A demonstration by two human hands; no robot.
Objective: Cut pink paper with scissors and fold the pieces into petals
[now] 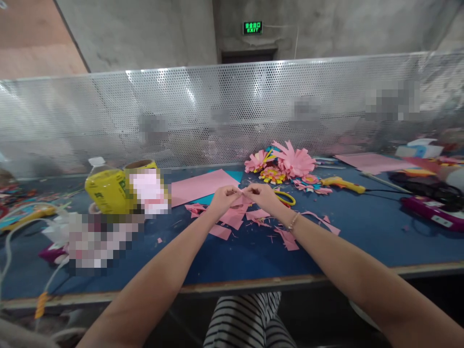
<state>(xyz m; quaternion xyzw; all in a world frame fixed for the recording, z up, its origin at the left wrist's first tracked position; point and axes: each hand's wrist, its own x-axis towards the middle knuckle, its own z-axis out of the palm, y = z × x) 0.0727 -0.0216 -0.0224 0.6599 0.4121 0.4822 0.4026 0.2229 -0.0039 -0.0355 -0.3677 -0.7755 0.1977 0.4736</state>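
My left hand (pixel 223 199) and my right hand (pixel 264 197) meet over the middle of the blue table. Between their pinched fingertips is a small piece of pink paper (pixel 243 197), partly hidden by the fingers. Below the hands lie cut pink paper scraps (pixel 232 217), some with fringed edges. A flat pink paper sheet (pixel 195 187) rests on a blue-green sheet just beyond my left hand. The yellow handle of what looks like scissors (pixel 286 197) shows beside my right hand.
Pink and yellow paper flowers (pixel 295 162) are piled behind my right hand, near a yellow glue gun (pixel 342 183). A yellow-labelled bottle (pixel 105 188) stands left. A purple power strip (pixel 431 212) lies right. A perforated metal screen (pixel 217 111) runs along the table's back.
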